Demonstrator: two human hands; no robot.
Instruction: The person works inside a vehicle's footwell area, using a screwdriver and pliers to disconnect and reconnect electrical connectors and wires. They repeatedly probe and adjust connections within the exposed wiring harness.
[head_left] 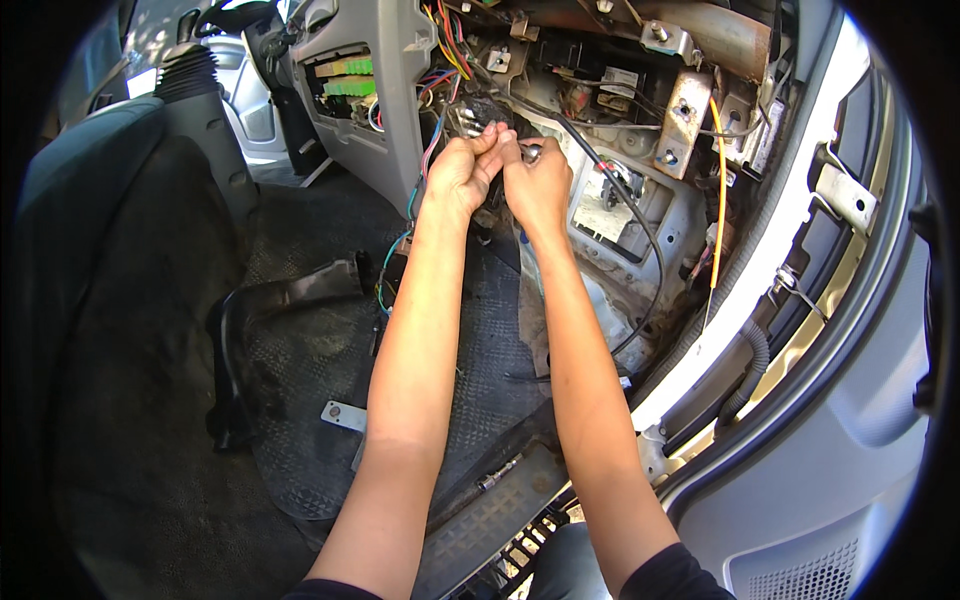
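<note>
Both my arms reach into the opened dashboard cavity. My left hand [467,172] is closed, fingertips pinched together next to my right hand's fingers; what they grip, if anything, is hidden. My right hand [538,185] is closed round a shiny, round-headed metal tool [531,153], perhaps a ratchet; most of it is covered by the fingers. Just beyond the fingertips sits a dark part with bright metal pieces [470,118], too small to make out. Coloured wires [435,140] hang close to the left of my left hand.
A fuse box [345,80] with green and yellow parts sits in the grey console. A black plastic duct [290,290] and a metal bracket [343,415] lie on the rubber floor mat. A socket extension [500,472] rests by the sill. A black cable [655,250] loops down right of my hands.
</note>
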